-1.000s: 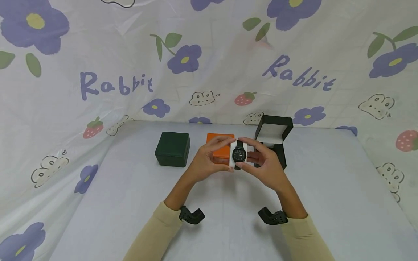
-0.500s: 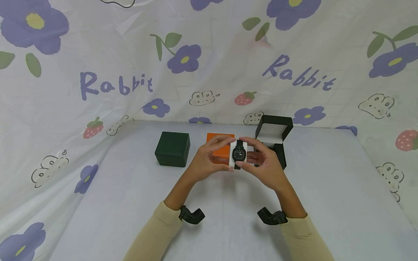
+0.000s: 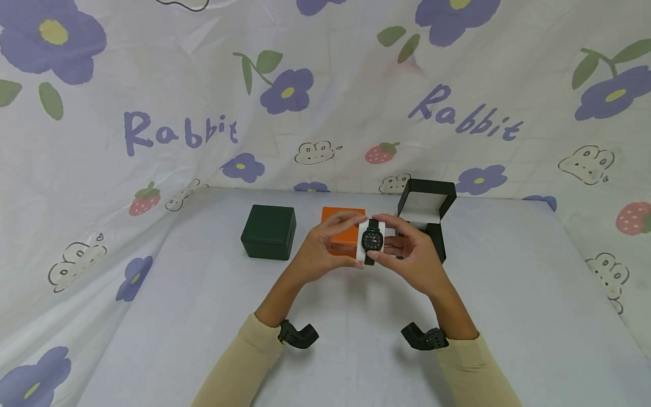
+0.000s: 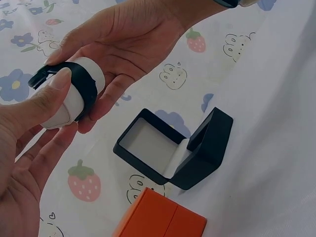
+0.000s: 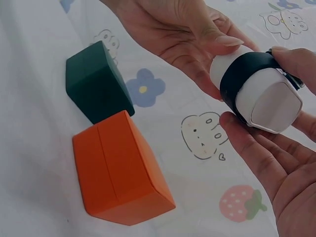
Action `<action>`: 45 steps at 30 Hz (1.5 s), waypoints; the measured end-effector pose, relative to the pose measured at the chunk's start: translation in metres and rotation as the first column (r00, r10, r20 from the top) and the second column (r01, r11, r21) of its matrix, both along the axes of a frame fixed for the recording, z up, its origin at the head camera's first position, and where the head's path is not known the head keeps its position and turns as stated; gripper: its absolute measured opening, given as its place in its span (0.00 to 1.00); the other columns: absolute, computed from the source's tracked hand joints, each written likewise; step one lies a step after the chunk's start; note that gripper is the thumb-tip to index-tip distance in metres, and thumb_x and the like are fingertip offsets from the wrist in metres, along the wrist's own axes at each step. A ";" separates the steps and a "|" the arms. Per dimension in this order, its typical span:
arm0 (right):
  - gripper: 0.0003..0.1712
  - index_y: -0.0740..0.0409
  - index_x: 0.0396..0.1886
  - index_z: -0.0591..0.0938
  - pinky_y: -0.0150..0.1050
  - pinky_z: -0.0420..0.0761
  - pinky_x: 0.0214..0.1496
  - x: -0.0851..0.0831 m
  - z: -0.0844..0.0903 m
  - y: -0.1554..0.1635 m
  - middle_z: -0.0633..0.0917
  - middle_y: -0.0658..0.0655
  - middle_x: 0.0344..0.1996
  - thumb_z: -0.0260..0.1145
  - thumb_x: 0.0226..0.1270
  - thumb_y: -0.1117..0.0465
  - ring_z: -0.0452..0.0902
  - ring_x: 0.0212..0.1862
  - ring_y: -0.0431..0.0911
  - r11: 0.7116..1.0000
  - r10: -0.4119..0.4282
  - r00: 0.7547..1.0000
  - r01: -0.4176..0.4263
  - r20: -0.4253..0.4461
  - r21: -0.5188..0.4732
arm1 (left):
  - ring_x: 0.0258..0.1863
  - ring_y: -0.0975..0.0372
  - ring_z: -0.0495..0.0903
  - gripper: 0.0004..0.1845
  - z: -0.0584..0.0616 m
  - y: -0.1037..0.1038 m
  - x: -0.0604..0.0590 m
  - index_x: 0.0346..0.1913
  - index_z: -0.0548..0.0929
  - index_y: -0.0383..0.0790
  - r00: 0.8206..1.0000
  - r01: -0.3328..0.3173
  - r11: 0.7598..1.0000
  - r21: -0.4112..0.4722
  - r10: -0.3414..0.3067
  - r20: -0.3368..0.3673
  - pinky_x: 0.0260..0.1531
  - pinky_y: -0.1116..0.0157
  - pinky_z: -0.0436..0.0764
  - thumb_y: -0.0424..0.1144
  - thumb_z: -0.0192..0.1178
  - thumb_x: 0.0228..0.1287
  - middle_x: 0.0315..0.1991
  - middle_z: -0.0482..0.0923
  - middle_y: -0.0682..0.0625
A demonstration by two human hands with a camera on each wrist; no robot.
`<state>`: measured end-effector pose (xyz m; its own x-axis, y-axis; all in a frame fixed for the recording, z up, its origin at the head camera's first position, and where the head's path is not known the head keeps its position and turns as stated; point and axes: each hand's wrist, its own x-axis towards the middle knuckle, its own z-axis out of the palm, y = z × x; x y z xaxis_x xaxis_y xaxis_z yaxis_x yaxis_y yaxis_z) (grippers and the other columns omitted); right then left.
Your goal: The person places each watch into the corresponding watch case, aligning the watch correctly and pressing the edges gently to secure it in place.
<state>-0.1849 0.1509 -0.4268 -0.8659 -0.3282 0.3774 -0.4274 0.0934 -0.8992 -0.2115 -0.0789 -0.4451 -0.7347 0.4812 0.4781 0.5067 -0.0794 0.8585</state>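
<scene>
Watch on cushion, held over table
Left hand (image 3: pixel 319 252) and right hand (image 3: pixel 414 255) pinched the watch cushion (image 3: pixel 372 241); open black box (image 3: pixel 426 217) at 2 o'clock awaited, calling for level lowering.

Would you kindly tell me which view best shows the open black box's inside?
The left wrist view: the open black box shows its pale lining. The head view has it partly behind the right hand; the right wrist view misses it.

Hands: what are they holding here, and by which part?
Both hands, left hand and right hand, hold a white cushion by its ends, with a black watch strapped round it.
</scene>
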 end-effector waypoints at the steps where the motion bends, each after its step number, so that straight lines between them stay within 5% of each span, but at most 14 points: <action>1: 0.39 0.55 0.70 0.75 0.37 0.86 0.52 0.000 0.000 0.000 0.78 0.61 0.61 0.74 0.58 0.75 0.87 0.47 0.49 1.000 -0.001 1.000 0.001 0.002 0.000 | 0.67 0.49 0.71 0.45 0.000 0.000 0.000 0.72 0.73 0.41 1.000 0.002 1.000 0.000 -0.002 0.001 0.47 0.57 0.87 0.25 0.78 0.48 0.69 0.69 0.51; 6: 0.39 0.54 0.70 0.75 0.38 0.86 0.52 0.000 0.000 0.000 0.78 0.60 0.61 0.75 0.59 0.74 0.87 0.47 0.50 1.000 -0.010 1.000 0.010 0.008 0.018 | 0.67 0.40 0.69 0.44 0.000 0.000 0.000 0.72 0.73 0.37 1.000 0.004 1.000 0.003 -0.005 0.009 0.48 0.58 0.87 0.24 0.78 0.48 0.69 0.69 0.49; 13: 0.46 0.49 0.74 0.72 0.50 0.85 0.54 0.002 0.003 0.004 0.79 0.54 0.65 0.79 0.56 0.69 0.84 0.51 0.50 0.985 -0.069 0.996 0.076 -0.052 0.155 | 0.67 0.52 0.71 0.45 0.002 -0.001 0.000 0.73 0.73 0.40 1.000 -0.011 1.000 0.022 0.011 0.018 0.48 0.58 0.87 0.23 0.77 0.49 0.69 0.69 0.49; 19: 0.53 0.44 0.77 0.68 0.50 0.85 0.55 0.000 0.005 0.008 0.77 0.56 0.65 0.81 0.52 0.71 0.82 0.54 0.51 0.985 -0.013 0.999 0.020 -0.045 0.169 | 0.68 0.49 0.70 0.44 0.004 -0.003 -0.003 0.72 0.74 0.43 1.000 -0.011 0.997 0.072 0.009 0.017 0.47 0.56 0.87 0.23 0.77 0.49 0.68 0.69 0.50; 25: 0.51 0.45 0.76 0.69 0.53 0.83 0.57 -0.002 0.002 0.008 0.79 0.57 0.62 0.80 0.52 0.71 0.84 0.52 0.51 0.987 0.001 0.999 0.005 -0.038 0.159 | 0.70 0.45 0.66 0.45 0.003 -0.006 -0.005 0.74 0.72 0.46 1.000 0.008 1.000 0.022 -0.008 0.003 0.50 0.57 0.86 0.26 0.77 0.52 0.72 0.65 0.51; 33: 0.52 0.53 0.75 0.70 0.41 0.84 0.57 -0.001 0.003 0.007 0.79 0.60 0.61 0.81 0.48 0.75 0.84 0.53 0.54 0.992 0.012 0.999 -0.006 -0.045 0.124 | 0.70 0.52 0.67 0.47 0.001 -0.008 -0.005 0.76 0.69 0.51 0.999 -0.007 0.998 -0.068 0.004 -0.045 0.52 0.59 0.85 0.30 0.77 0.53 0.74 0.65 0.56; 45: 0.51 0.54 0.73 0.72 0.38 0.84 0.57 -0.001 0.003 0.007 0.80 0.59 0.59 0.81 0.47 0.75 0.84 0.53 0.53 0.994 0.006 0.997 0.002 -0.074 0.106 | 0.68 0.57 0.70 0.45 0.002 -0.004 -0.002 0.74 0.72 0.46 0.990 -0.051 0.998 -0.039 0.045 -0.137 0.48 0.59 0.87 0.29 0.79 0.51 0.72 0.68 0.53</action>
<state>-0.1858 0.1581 -0.4240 -0.8362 -0.3712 0.4038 -0.4929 0.1857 -0.8500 -0.2138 -0.0832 -0.4435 -0.6872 0.4688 0.5550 0.6211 -0.0172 0.7835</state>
